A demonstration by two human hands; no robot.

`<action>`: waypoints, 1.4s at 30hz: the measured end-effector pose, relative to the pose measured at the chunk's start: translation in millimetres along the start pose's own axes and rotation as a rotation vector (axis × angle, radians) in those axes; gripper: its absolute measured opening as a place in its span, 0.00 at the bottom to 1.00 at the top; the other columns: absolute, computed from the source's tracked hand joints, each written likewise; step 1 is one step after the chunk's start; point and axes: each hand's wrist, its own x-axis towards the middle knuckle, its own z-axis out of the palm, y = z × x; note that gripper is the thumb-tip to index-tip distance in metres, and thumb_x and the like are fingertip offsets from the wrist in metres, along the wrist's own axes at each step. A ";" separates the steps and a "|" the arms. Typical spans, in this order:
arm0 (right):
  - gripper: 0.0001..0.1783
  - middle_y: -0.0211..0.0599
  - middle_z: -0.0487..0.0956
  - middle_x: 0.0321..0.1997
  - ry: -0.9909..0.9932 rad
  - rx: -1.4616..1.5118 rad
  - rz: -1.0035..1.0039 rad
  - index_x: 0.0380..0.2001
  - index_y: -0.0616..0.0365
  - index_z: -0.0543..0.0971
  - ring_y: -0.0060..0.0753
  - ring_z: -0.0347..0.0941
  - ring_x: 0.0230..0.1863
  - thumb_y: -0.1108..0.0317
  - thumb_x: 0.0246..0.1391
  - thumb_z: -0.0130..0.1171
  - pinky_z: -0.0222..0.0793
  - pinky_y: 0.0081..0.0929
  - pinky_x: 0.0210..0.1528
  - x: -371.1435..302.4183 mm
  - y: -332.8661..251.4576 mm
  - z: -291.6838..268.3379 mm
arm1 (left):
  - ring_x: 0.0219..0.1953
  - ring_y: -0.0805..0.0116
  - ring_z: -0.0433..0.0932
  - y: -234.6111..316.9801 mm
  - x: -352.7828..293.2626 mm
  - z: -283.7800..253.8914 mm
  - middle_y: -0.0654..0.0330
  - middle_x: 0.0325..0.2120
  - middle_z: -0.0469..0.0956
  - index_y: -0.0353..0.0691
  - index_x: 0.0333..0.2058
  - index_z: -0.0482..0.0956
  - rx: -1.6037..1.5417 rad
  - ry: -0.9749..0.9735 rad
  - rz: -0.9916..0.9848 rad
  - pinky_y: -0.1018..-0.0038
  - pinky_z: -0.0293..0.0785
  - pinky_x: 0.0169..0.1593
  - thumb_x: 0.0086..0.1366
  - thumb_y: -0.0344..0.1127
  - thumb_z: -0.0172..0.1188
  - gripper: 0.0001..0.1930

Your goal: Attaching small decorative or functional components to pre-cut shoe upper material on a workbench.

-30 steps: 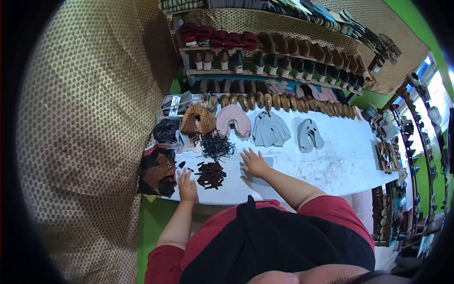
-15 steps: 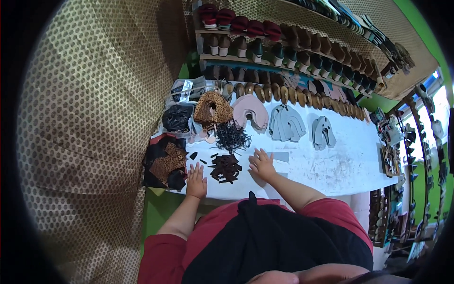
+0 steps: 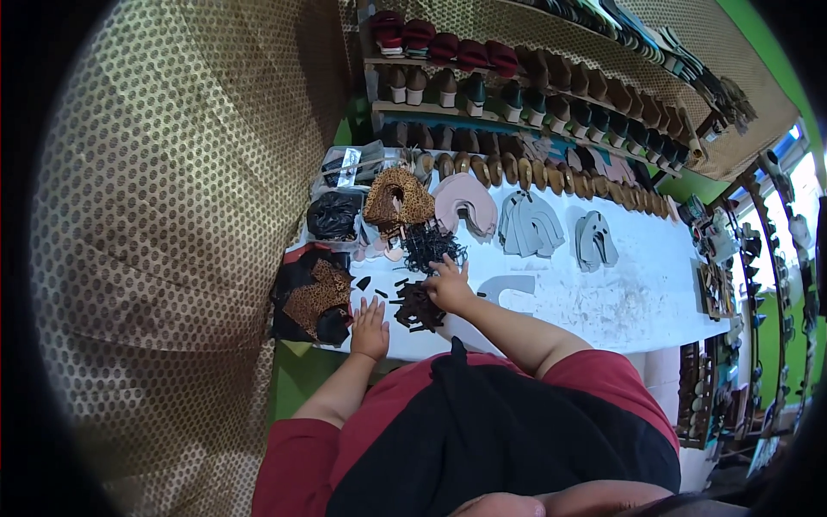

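Observation:
My left hand (image 3: 370,332) lies flat on the white table with its fingers apart, holding nothing. It rests beside a bundle of black and leopard-print pieces (image 3: 314,297). My right hand (image 3: 450,286) is at the right edge of a pile of short dark brown strips (image 3: 416,308), its fingers apart and partly over the pile. Just beyond it is a tangled heap of thin black strips (image 3: 429,246). A few small black pieces (image 3: 363,283) lie between my left hand and the heaps. To the right of my right hand, a single grey curved piece (image 3: 512,284) lies flat.
Behind the heaps stand curved stacks: leopard-print (image 3: 399,196), pink (image 3: 466,202) and grey ones (image 3: 527,226), (image 3: 594,241). A black plastic bag (image 3: 334,215) sits at the left. Rows of shoes (image 3: 551,108) fill the back shelves; a patterned curtain (image 3: 189,215) hangs at the left.
My right hand has moved left from the bare tabletop onto the edge of the brown strip pile, uncovering the grey curved piece. My left hand stays flat; the view has shifted slightly.

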 end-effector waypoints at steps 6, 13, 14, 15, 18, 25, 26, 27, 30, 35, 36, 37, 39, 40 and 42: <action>0.10 0.38 0.69 0.66 -0.043 -0.258 -0.230 0.34 0.46 0.86 0.54 0.47 0.76 0.62 0.48 0.63 0.30 0.84 0.66 10.2 3.0 2.0 | 0.73 0.47 0.49 -2.1 -1.4 2.7 0.53 0.69 0.58 0.42 0.64 0.65 0.035 0.004 0.008 0.52 0.45 0.72 0.66 0.37 0.53 0.27; 0.08 0.29 0.76 0.59 -0.105 0.045 0.081 0.28 0.43 0.85 0.47 0.54 0.72 0.57 0.42 0.71 0.35 0.86 0.64 9.9 24.7 -14.4 | 0.73 0.47 0.49 -2.6 -2.0 4.1 0.53 0.68 0.59 0.41 0.63 0.67 0.032 0.033 0.020 0.51 0.46 0.72 0.66 0.37 0.54 0.26; 0.10 0.32 0.79 0.54 -0.096 0.030 0.148 0.28 0.45 0.85 0.44 0.64 0.66 0.56 0.42 0.72 0.53 0.70 0.65 7.9 28.3 -18.7 | 0.73 0.46 0.49 -3.3 -2.7 4.6 0.53 0.68 0.59 0.41 0.62 0.67 0.035 0.045 0.024 0.51 0.47 0.72 0.66 0.37 0.54 0.26; 0.10 0.32 0.79 0.54 -0.100 0.029 0.147 0.28 0.45 0.85 0.44 0.64 0.66 0.56 0.42 0.72 0.53 0.70 0.65 7.1 33.8 -24.8 | 0.73 0.46 0.50 -3.3 -3.5 5.5 0.52 0.68 0.60 0.41 0.62 0.68 0.036 0.053 0.021 0.52 0.47 0.72 0.65 0.37 0.54 0.25; 0.11 0.41 0.83 0.36 0.001 0.312 0.201 0.27 0.53 0.83 0.43 0.78 0.40 0.60 0.44 0.72 0.72 0.36 0.44 0.4 79.2 -28.5 | 0.73 0.46 0.50 1.7 0.9 3.4 0.52 0.67 0.61 0.40 0.61 0.70 0.023 0.060 0.017 0.52 0.47 0.72 0.65 0.36 0.54 0.25; 0.13 0.34 0.83 0.30 0.126 0.549 0.594 0.36 0.53 0.86 0.30 0.78 0.32 0.66 0.43 0.71 0.73 0.28 0.36 -27.2 132.5 -54.3 | 0.72 0.44 0.50 -0.4 -4.8 7.0 0.50 0.66 0.63 0.39 0.58 0.72 0.031 0.108 -0.023 0.53 0.48 0.72 0.63 0.35 0.57 0.24; 0.13 0.34 0.83 0.30 0.135 0.550 0.600 0.36 0.53 0.86 0.30 0.78 0.32 0.66 0.43 0.71 0.73 0.28 0.36 -29.5 152.6 -48.7 | 0.72 0.44 0.50 3.5 -1.4 5.4 0.50 0.66 0.63 0.39 0.58 0.73 0.030 0.130 -0.011 0.53 0.48 0.72 0.63 0.35 0.57 0.24; 0.13 0.34 0.83 0.30 0.102 0.698 0.625 0.35 0.53 0.85 0.29 0.78 0.32 0.67 0.43 0.71 0.73 0.28 0.36 -31.7 171.8 -42.9 | 0.72 0.43 0.50 8.1 1.9 4.1 0.50 0.66 0.63 0.39 0.57 0.73 0.007 0.156 -0.008 0.52 0.46 0.72 0.63 0.35 0.58 0.23; 0.12 0.34 0.82 0.29 0.023 0.773 0.637 0.33 0.54 0.84 0.29 0.77 0.31 0.68 0.42 0.71 0.73 0.27 0.35 -39.6 178.2 -42.6 | 0.72 0.43 0.51 24.8 -0.5 10.5 0.51 0.66 0.63 0.41 0.57 0.73 0.039 0.268 -0.061 0.49 0.45 0.72 0.62 0.35 0.58 0.24; 0.11 0.35 0.82 0.27 -0.001 0.622 0.597 0.26 0.53 0.81 0.33 0.78 0.29 0.66 0.37 0.72 0.74 0.31 0.34 -49.9 184.1 -24.6 | 0.72 0.41 0.49 114.4 30.7 16.5 0.52 0.68 0.59 0.46 0.59 0.72 -0.061 0.133 -0.025 0.41 0.40 0.70 0.61 0.40 0.60 0.27; 0.11 0.35 0.82 0.27 -0.007 0.625 0.597 0.26 0.53 0.81 0.33 0.78 0.29 0.66 0.37 0.72 0.74 0.31 0.34 -50.8 184.7 -20.0 | 0.72 0.40 0.48 136.5 37.5 15.9 0.52 0.69 0.58 0.46 0.60 0.71 -0.048 0.065 -0.004 0.40 0.39 0.70 0.60 0.42 0.61 0.28; 0.10 0.35 0.82 0.27 -0.011 0.579 0.613 0.27 0.54 0.81 0.33 0.78 0.30 0.67 0.39 0.71 0.74 0.30 0.35 -48.2 177.9 -16.0 | 0.73 0.39 0.43 143.5 38.2 29.8 0.52 0.71 0.54 0.49 0.62 0.71 -0.029 0.033 0.024 0.38 0.38 0.70 0.61 0.45 0.61 0.29; 0.09 0.35 0.82 0.27 -0.010 0.532 0.642 0.27 0.54 0.81 0.32 0.79 0.31 0.68 0.41 0.71 0.74 0.30 0.35 -50.0 176.5 -13.1 | 0.74 0.40 0.39 174.8 49.4 42.5 0.53 0.72 0.49 0.54 0.62 0.70 0.087 -0.141 0.122 0.36 0.36 0.69 0.61 0.49 0.60 0.30; 0.10 0.35 0.82 0.27 0.014 0.505 0.630 0.28 0.54 0.81 0.32 0.80 0.31 0.66 0.42 0.71 0.74 0.30 0.35 -51.6 172.5 -13.2 | 0.75 0.40 0.35 185.9 53.0 48.7 0.53 0.74 0.44 0.59 0.64 0.69 0.148 -0.234 0.149 0.34 0.33 0.69 0.61 0.54 0.60 0.32; 0.10 0.35 0.82 0.27 0.039 0.483 0.624 0.28 0.54 0.81 0.33 0.80 0.31 0.65 0.42 0.71 0.74 0.31 0.35 -54.2 169.2 -15.7 | 0.75 0.40 0.35 207.5 62.1 55.7 0.53 0.74 0.43 0.59 0.65 0.68 0.118 -0.281 0.153 0.33 0.33 0.68 0.60 0.55 0.61 0.33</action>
